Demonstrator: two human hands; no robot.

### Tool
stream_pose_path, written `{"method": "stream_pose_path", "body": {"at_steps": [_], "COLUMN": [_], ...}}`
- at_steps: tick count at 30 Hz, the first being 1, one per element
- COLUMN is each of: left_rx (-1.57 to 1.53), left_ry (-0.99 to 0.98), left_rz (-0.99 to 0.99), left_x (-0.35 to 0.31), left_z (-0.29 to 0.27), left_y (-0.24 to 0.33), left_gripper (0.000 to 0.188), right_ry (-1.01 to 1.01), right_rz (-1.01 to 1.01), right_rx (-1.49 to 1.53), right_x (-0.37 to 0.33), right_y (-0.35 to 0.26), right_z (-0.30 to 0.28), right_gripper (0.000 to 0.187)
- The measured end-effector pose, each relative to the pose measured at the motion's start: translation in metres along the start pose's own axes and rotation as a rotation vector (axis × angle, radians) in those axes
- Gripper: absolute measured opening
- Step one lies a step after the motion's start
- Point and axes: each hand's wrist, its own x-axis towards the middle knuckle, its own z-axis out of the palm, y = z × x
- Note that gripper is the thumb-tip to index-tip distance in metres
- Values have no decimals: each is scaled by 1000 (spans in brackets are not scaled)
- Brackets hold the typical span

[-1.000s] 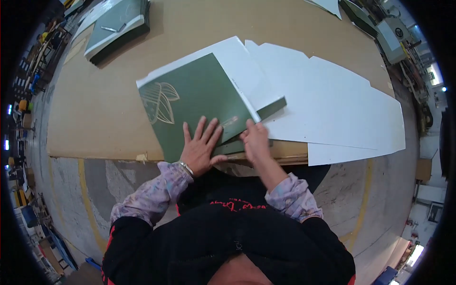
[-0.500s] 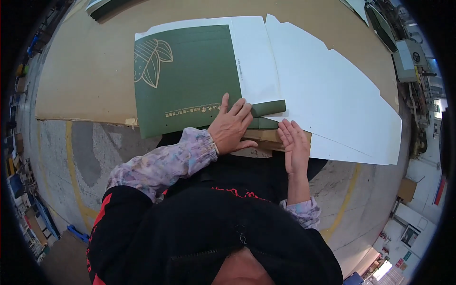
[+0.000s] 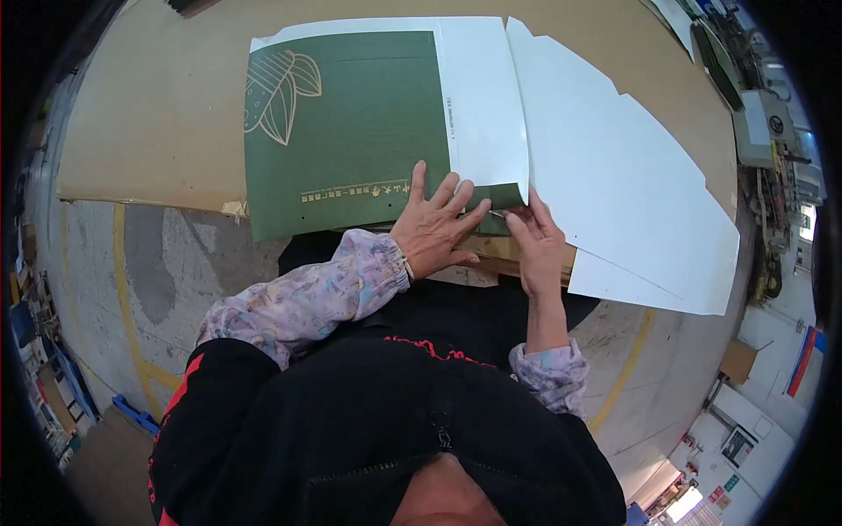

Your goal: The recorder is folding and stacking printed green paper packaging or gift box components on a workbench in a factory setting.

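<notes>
Lying wide-fingered on smooth green card [image 3: 351, 131] is the left hand [image 3: 436, 224]; right of the card, the right hand [image 3: 538, 241], grip unclear, meets a curled flap [image 3: 496, 195].

Left hand [image 3: 436, 230] on green sheet [image 3: 360, 131], right hand [image 3: 541, 250] at green flap [image 3: 498, 196].

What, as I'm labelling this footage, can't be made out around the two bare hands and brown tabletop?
All in the head view:
- Bare left hand: its palm, hidden by the hand itself, which lies across the green, leaf-printed sheet.
- Bare right hand: whether it pinches the narrow dark-green strip; its own fingers obscure the contact.
- Dark object at the brown tabletop's far side: cut off by the upper edge.
- Grey, boxy machine: details too small.
</notes>
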Motion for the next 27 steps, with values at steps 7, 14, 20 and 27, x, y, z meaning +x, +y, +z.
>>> {"method": "stream_pose_path", "body": {"at_steps": [7, 14, 20, 27], "left_rx": [-103, -830, -2191, -2144], "left_ry": [91, 285, 16, 309], "left_rz": [94, 226, -868, -974], "left_x": [-5, -41, -54, -38], "left_z": [1, -13, -36, -35], "left_y": [-10, 5, 11, 6], "left_gripper": [70, 11, 37, 31], "right_ry": [-121, -298, -243, -164], "right_rz": [-565, -756, -814, -729], "right_rx": [-762, -824, -821, -816], "right_x": [28, 38, 24, 0], "right_y": [-10, -2, 0, 14], "right_z": [28, 37, 46, 49], "right_gripper": [83, 82, 77, 68]}}
